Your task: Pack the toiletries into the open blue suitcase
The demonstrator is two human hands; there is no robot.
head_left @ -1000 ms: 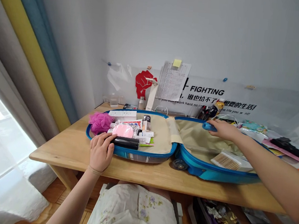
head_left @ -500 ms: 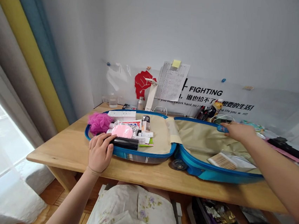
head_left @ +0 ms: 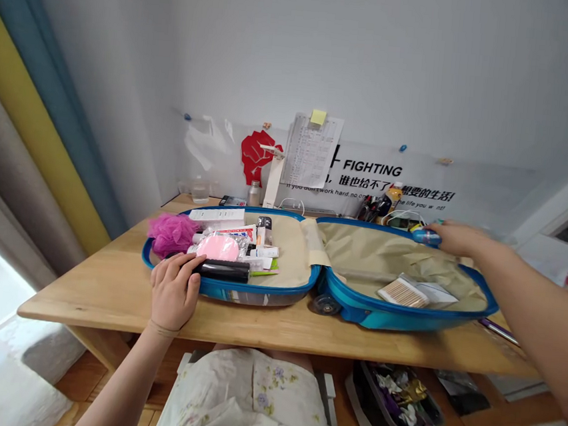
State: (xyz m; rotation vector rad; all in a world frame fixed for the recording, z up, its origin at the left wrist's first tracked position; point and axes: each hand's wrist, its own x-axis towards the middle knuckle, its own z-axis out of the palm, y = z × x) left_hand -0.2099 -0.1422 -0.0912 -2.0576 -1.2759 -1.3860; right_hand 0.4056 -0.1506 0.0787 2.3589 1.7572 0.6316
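An open blue suitcase (head_left: 276, 296) lies spread across the wooden desk. My left hand (head_left: 175, 287) is at the front rim of its left half, fingers curled over the end of a black tube (head_left: 223, 270). Behind that tube are a pink round pad (head_left: 218, 247), a magenta bath puff (head_left: 172, 232), a white box (head_left: 217, 216) and several toiletries. My right hand (head_left: 449, 238) grips a small blue item (head_left: 427, 237) above the far rim of the right half; its kind is unclear. A pack of cotton swabs (head_left: 403, 291) lies inside that half.
Behind the suitcase stand a white lamp (head_left: 274, 178), a small bottle (head_left: 254, 193) and a yellow-labelled bottle (head_left: 392, 200). A purple pen (head_left: 499, 331) lies right of the suitcase. Beneath the desk is a bin (head_left: 398, 411) holding rubbish. Curtains (head_left: 50, 83) hang at left.
The view has turned right, so the scene sits further left. My right hand, still holding the blue item, has shifted slightly rightward along the far rim. My left hand stays on the tube.
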